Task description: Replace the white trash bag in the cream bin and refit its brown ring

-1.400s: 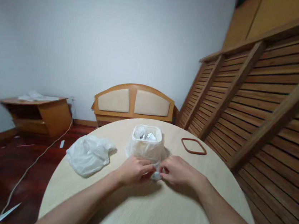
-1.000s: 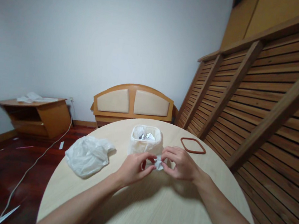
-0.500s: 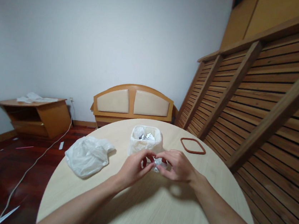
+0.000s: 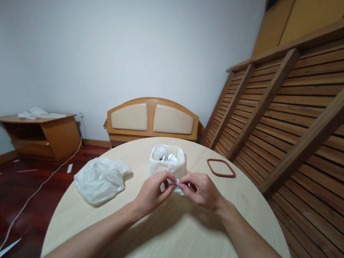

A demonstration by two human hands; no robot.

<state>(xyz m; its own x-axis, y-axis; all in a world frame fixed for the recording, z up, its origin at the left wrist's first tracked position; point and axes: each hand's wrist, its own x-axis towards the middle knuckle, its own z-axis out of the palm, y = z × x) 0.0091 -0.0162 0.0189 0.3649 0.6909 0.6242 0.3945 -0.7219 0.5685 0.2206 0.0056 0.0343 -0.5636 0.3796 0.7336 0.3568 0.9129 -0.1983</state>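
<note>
My left hand [image 4: 155,189] and my right hand [image 4: 200,190] meet just in front of a small bin [image 4: 158,169]. Both are closed, thumb against fingers, pinching a crumpled bit of white translucent plastic [image 4: 179,190]. It looks like a gathered part of the bin's liner bag [image 4: 170,171], though the fingers hide where it joins. The liner is folded over the bin's rim. Inside the bin lie silvery crumpled scraps [image 4: 169,157].
A loose white plastic bag [image 4: 100,182] lies on the round table [image 4: 195,247] to the left. At the right is a brown rounded-square ring [image 4: 221,168]. Wooden slats [image 4: 310,115] lean behind the table's right side.
My fingertips have drawn closer together and tightened on the white plastic. The bin, the loose bag and the brown ring have stayed in place.
</note>
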